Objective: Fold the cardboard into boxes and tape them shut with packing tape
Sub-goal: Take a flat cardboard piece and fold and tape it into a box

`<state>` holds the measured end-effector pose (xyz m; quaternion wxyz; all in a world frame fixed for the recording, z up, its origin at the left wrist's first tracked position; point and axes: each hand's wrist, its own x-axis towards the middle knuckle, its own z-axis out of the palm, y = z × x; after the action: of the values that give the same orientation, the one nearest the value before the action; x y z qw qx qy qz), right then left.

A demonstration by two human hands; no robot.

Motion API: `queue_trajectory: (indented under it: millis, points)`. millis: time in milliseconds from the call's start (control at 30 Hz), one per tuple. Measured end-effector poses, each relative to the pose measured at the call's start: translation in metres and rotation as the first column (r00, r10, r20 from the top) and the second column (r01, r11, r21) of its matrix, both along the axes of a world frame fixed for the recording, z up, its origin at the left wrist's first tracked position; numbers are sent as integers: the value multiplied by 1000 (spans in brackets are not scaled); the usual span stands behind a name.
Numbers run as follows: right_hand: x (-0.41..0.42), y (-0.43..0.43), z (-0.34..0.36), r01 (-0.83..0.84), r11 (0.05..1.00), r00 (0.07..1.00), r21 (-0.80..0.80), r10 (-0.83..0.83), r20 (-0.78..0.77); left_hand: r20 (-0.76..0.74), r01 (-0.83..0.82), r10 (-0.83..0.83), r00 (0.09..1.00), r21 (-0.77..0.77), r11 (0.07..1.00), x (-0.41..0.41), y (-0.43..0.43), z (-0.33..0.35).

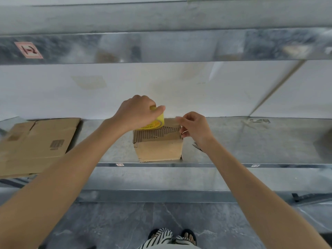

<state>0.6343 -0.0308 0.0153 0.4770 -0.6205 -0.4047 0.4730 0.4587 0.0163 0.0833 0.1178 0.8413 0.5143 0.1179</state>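
Note:
A small folded cardboard box (159,150) stands on the metal shelf (251,151), its top face torn so the corrugation shows. My left hand (136,112) grips a yellow roll of packing tape (156,123) that rests on the box's top, toward the back left. My right hand (195,128) is at the box's back right corner with thumb and forefinger pinched together, apparently on the clear tape end pulled from the roll; the tape itself is too faint to see.
Flattened cardboard sheets (36,144) lie at the left of the shelf, overhanging its front edge. A white wall stands behind, and another metal shelf (161,45) hangs overhead. My feet (172,238) are on a grey floor below.

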Motion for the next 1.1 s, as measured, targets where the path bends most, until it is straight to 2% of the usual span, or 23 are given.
queue_trajectory:
  millis: [133,233,367,533,733,867,1100]
  points:
    - [2,3,-2,-24,999,1000,-32,23,-21,11,0,1,1000,-140,990,-1,1,6]
    - [4,4,-1,-10,999,996,-31,7,-83,127,17,23,992,-300,954,-16,4,8]
    - [9,2,1,-21,1000,988,-24,17,-155,291,35,87,953,-388,921,-38,-1,1]
    - [12,-1,2,-32,999,982,13,34,-187,400,56,92,912,-342,938,-47,-13,-13]
    - [16,-4,-3,26,1000,976,15,-22,-216,423,38,96,901,-298,954,-41,-14,-17]
    - [25,-6,-7,54,998,970,19,-48,-238,383,4,96,919,-251,968,-43,-10,-22]
    - [25,-10,-25,8,999,965,-36,-18,-263,486,-31,190,853,-316,948,-37,-12,-31]
